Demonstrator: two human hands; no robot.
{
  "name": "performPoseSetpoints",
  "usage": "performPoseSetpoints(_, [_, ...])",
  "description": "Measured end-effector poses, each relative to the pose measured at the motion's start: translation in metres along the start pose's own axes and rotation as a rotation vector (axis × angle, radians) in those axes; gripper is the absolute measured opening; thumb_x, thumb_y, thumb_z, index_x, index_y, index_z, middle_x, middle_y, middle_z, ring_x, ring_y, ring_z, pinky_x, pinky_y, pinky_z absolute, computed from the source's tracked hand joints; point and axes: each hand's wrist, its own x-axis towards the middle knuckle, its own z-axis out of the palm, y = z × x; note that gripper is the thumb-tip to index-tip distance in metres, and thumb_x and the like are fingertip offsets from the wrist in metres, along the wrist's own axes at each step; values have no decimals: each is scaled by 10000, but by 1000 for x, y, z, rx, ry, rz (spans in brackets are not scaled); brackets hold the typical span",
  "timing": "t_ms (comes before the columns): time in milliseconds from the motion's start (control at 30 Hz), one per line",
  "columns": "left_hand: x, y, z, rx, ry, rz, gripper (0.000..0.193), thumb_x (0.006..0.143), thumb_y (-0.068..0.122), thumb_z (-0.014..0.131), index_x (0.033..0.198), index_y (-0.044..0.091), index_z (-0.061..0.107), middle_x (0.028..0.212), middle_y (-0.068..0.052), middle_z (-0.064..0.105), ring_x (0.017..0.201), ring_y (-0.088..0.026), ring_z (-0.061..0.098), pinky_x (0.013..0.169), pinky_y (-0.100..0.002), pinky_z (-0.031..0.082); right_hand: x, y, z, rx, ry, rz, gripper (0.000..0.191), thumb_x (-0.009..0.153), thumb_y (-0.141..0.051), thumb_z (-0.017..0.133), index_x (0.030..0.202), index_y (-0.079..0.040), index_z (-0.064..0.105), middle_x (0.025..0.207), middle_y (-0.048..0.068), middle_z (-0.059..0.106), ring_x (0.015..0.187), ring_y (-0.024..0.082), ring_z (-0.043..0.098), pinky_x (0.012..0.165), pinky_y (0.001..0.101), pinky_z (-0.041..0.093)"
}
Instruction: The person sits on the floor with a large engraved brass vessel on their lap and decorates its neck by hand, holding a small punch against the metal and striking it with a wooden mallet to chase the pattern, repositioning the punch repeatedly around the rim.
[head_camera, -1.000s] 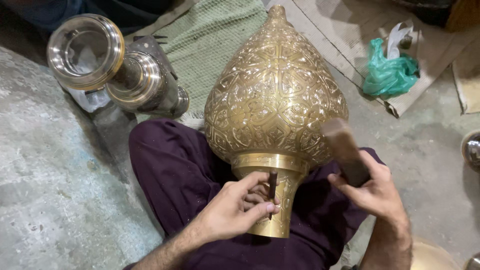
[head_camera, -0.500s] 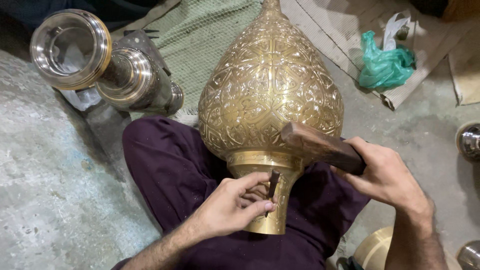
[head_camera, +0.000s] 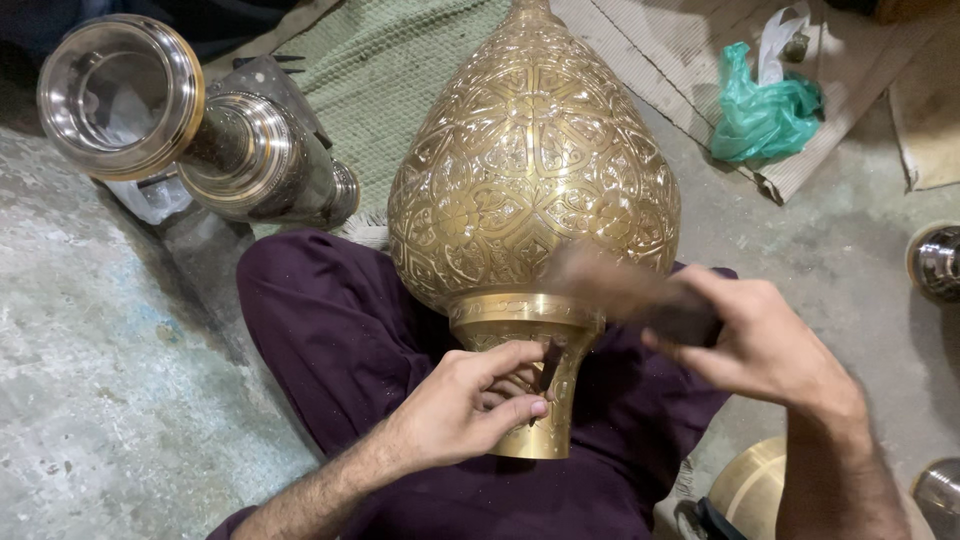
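Head camera, looking down at a seated person's lap. A large teardrop-shaped engraved brass vessel (head_camera: 533, 180) lies across purple-trousered legs (head_camera: 330, 330), its narrow neck toward the body, so the lap cradles it steady. The left hand (head_camera: 465, 410) rests against the neck, fingers pinching a thin dark chisel (head_camera: 548, 368) with its tip on the brass. The right hand (head_camera: 760, 340) is wrapped tight around a blurred wooden mallet (head_camera: 625, 290) just above the chisel. Upper left, a silvery metal stand (head_camera: 190, 125) lies on its side on the concrete floor (head_camera: 90, 380). Upper right, a crumpled green plastic bag (head_camera: 765, 110) sits on cardboard (head_camera: 690, 60); no label is legible.
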Motion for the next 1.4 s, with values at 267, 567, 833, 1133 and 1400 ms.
performPoseSetpoints(267, [5, -2, -1, 57, -24, 3, 470, 928, 128, 753, 1348, -8, 592, 982, -100, 769, 904, -139, 772, 782, -276, 661, 4, -11, -2, 69, -59, 77, 327, 710, -110, 816, 993, -69, 657, 742, 47, 737, 636, 141, 726, 568, 328, 572])
performPoseSetpoints(567, [16, -3, -6, 15, -167, 43, 444, 958, 121, 724, 1363, 4, 586, 1030, -105, 785, 921, -147, 784, 816, -284, 652, -12, -15, 12, -61, 44, 164, 364, 649, -123, 869, 966, -66, 700, 681, 92, 634, 619, 184, 611, 571, 357, 501])
performPoseSetpoints(833, [25, 0, -12, 73, -292, 83, 409, 947, 138, 720, 1328, 33, 619, 1011, -112, 798, 926, -183, 802, 838, -324, 641, -45, 1, 43, 59, 164, 532, 331, 737, -166, 885, 995, -55, 710, 626, 144, 578, 589, 245, 561, 555, 368, 490])
performPoseSetpoints(1133, [41, 3, -19, 161, -464, 188, 425, 967, 197, 698, 1361, 66, 607, 1037, -114, 775, 992, -252, 783, 879, -371, 625, -82, 7, 74, 53, 347, 210, 414, 652, 0, 788, 1049, -47, 684, 785, 38, 704, 681, 89, 679, 599, 261, 532])
performPoseSetpoints(1400, [54, -1, -19, 189, -590, 252, 468, 969, 233, 695, 1399, 79, 593, 1039, -115, 769, 993, -266, 771, 864, -391, 610, -100, -2, 79, 139, 471, 208, 325, 716, -21, 825, 1018, -37, 705, 822, 16, 719, 721, 72, 684, 623, 247, 536])
